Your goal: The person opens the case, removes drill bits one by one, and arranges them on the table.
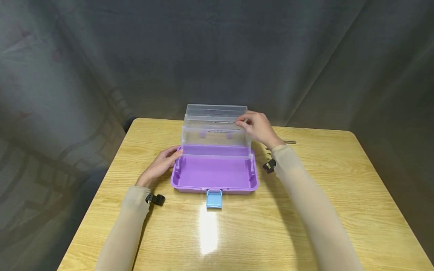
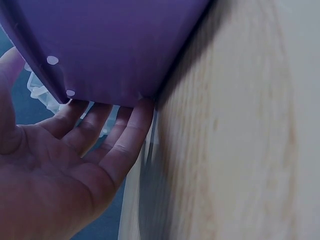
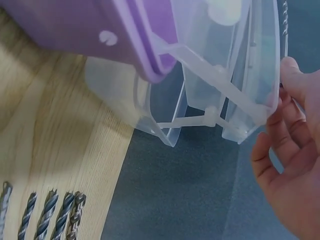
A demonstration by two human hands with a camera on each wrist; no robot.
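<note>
1. Fingers, left hand (image 1: 162,164): straight and relaxed, fingertips (image 2: 142,107) pressed against the left end wall of the purple plastic box base (image 1: 214,175); nothing gripped. The left wrist view shows them lying flat along the box's underside edge.
2. Fingers, right hand (image 1: 259,128): thumb and fingertips (image 3: 292,75) pinch the right end of the clear plastic fold-out trays (image 1: 216,126), at the upper tier.
3. Purple plastic box base: stands open near the far middle of the light wood-grain surface (image 1: 339,195), interior bare, its pale blue latch (image 1: 214,198) hanging over the near edge. The clear trays are raised in steps behind and above it on clear hinge arms (image 3: 200,120).
4. Twisted metal drill bits (image 3: 47,215): lying side by side on the surface just right of the box, well apart from either hand.
5. Handling note (judgement): tiers linked by thin arms likely bind if pulled from one end only; keep the left hand bracing the base so it does not slide, and move the tray evenly and slowly.
6. Pose: both forearms in beige sleeves reach forward; left wrist low on the surface, right wrist lifted to tray height and bent inward. A black wrist camera mount (image 1: 156,199) sits on each wrist.
</note>
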